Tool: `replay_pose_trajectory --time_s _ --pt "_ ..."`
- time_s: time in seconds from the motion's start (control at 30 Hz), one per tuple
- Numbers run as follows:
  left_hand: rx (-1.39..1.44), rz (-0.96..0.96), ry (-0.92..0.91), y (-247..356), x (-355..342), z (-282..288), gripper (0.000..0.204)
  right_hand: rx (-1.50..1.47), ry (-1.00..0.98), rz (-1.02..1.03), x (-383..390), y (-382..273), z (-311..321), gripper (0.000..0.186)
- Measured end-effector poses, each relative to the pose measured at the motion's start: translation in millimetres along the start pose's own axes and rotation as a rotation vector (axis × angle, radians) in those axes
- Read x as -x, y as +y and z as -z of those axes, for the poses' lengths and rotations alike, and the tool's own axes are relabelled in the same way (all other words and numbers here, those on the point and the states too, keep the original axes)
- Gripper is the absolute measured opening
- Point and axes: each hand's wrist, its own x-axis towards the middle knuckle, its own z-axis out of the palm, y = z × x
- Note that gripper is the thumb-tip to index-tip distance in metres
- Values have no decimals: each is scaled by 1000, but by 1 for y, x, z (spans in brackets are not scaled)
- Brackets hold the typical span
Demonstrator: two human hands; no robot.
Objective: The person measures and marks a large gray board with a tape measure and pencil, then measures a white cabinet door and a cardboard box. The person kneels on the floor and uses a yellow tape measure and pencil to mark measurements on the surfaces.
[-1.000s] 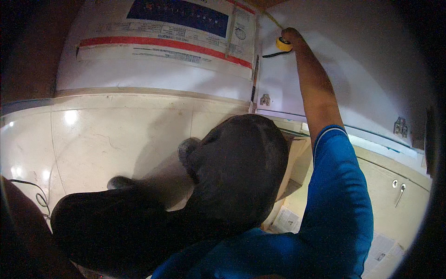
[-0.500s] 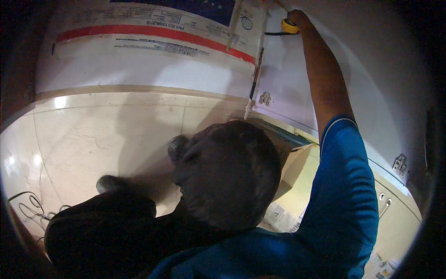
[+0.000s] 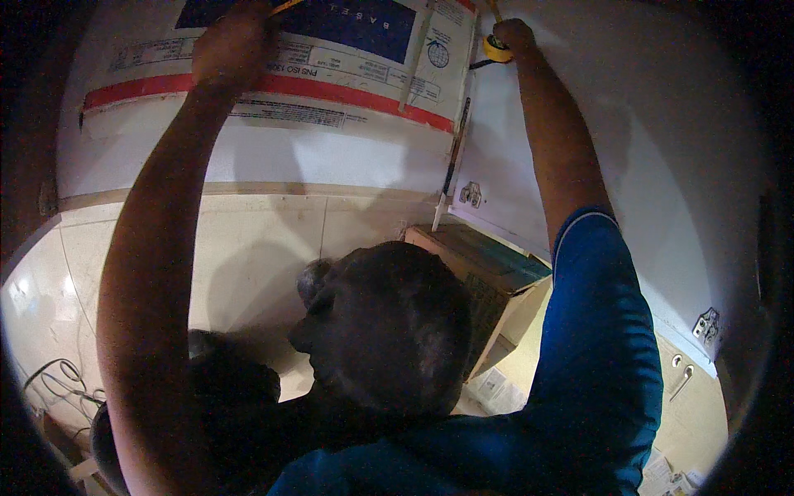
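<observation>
My right hand (image 3: 516, 35), at the end of a blue sleeve, is closed around a yellow tape measure (image 3: 497, 50) against the white panel at the upper right. Its dark strap hangs to the left, and a yellow blade rises toward the top edge. At the upper left, my left hand (image 3: 236, 41) is raised in front of a printed board (image 3: 364, 50) with a dark blue block and a red stripe. Its fingers are closed, with a slim yellow stick (image 3: 287, 7) poking out to the right. The picture's edge cuts off part of this hand.
Metal hinges (image 3: 471, 194) sit on the white panel (image 3: 628, 165). Below it stands a cardboard box (image 3: 521, 310). Newspaper (image 3: 496, 392) lies beyond it. A black cable (image 3: 62, 376) coils on the tiled floor (image 3: 157, 256). A large dark rounded shape (image 3: 389, 331) fills the lower middle, too dark to make out.
My left forearm and hand have come into view, reaching up to the printed board with the slim yellow stick. My right hand has shifted slightly left with the tape measure.
</observation>
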Motion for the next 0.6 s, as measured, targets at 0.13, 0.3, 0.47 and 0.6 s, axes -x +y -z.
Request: replay_pose_trajectory --time_s 0.13,0.3,0.47,0.6 --pt "-29 24 -15 -1 -5 -17 42 -34 9 -28 -1 -15 -9 30" --pt "-65 90 -25 0 -8 -27 42 -74 21 -62 -4 -29 -10 30" --pt "-116 143 -73 -6 -13 -43 38 -70 26 -73 -10 -36 -16 30" --pt "-147 166 -87 1 -16 -42 38 24 67 4 -17 -24 -39 30"
